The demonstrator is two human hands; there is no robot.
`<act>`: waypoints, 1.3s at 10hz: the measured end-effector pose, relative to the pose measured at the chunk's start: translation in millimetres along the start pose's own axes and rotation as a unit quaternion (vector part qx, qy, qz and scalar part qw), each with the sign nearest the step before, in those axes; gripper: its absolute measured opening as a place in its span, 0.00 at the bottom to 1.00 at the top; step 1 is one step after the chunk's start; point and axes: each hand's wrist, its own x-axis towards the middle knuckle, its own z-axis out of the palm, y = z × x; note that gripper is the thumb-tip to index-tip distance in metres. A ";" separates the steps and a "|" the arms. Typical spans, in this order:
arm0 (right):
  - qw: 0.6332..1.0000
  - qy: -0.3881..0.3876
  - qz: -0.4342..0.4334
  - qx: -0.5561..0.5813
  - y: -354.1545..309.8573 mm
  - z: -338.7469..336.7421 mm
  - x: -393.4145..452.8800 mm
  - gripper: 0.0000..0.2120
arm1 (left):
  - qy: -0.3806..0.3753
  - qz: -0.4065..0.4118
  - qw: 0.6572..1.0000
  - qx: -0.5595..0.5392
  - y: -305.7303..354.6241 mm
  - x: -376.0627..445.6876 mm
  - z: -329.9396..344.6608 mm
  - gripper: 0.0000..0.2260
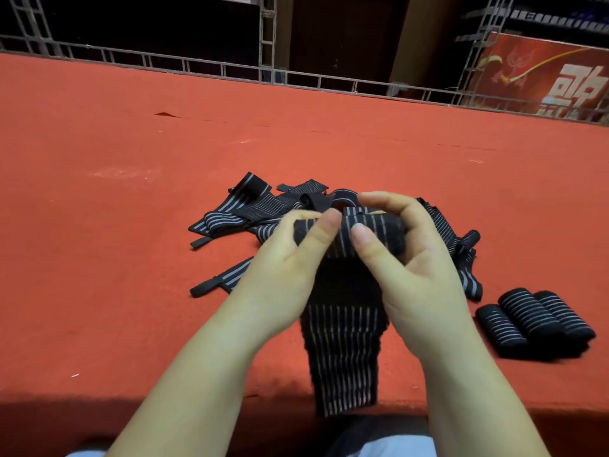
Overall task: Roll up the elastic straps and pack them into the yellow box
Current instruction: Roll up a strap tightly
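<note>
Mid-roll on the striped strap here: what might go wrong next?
1. Both hands, left hand and right hand, pinch the half-rolled black white-striped elastic strap; a slip may let it unwind.
2. Its unrolled tail hangs over the red felt table edge and may drag the roll crooked.
3. No yellow box is visible.

One black strap (346,351) with thin white stripes is partly rolled at its top, and its flat tail hangs down over the near edge. Behind it lies a messy pile of loose straps (250,209). Three rolled straps (534,319) lie side by side, touching, on the right.
</note>
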 end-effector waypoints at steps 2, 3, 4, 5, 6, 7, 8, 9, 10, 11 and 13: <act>0.992 0.006 0.123 0.017 0.4 1.9 2.1 0.23 | -0.034 0.052 0.998 0.019 -4.9 0.9 1.5 0.17; 0.988 0.025 0.151 -0.015 -0.8 2.2 4.0 0.32 | -0.046 0.103 0.993 0.033 -3.9 0.2 2.5 0.14; 0.989 0.006 0.146 -0.030 -0.1 1.8 4.9 0.41 | -0.018 0.161 0.980 0.115 -2.7 -0.7 2.4 0.11; 0.997 0.043 0.038 -0.046 4.4 2.8 4.4 0.38 | -0.016 0.174 0.975 0.137 -2.9 -0.8 1.1 0.14; 0.990 0.062 -0.097 -0.085 9.1 1.0 4.7 0.22 | -0.027 0.087 0.995 0.048 -0.4 -1.0 3.4 0.19; 0.967 0.056 -0.180 -0.174 9.2 1.5 1.4 0.18 | -0.076 -0.087 0.990 -0.084 0.2 2.1 2.5 0.33; 0.967 0.057 -0.169 -0.182 14.8 3.9 -0.5 0.14 | -0.098 -0.149 0.972 -0.154 -0.4 5.4 -2.1 0.28; 0.995 0.024 -0.019 -0.100 20.1 5.5 4.5 0.21 | -0.067 -0.114 0.982 -0.132 -3.7 6.8 -6.7 0.18; 0.976 -0.044 0.210 0.032 23.0 2.5 9.0 0.23 | -0.085 -0.039 0.992 -0.087 -4.3 1.4 -7.0 0.13; 0.956 -0.042 0.270 0.102 20.0 3.2 9.6 0.19 | -0.108 0.012 0.993 -0.054 -8.4 -3.2 -4.9 0.11; 0.991 0.062 0.096 -0.071 24.3 23.5 8.7 0.25 | 0.035 -0.027 0.998 0.042 -8.6 0.2 4.6 0.22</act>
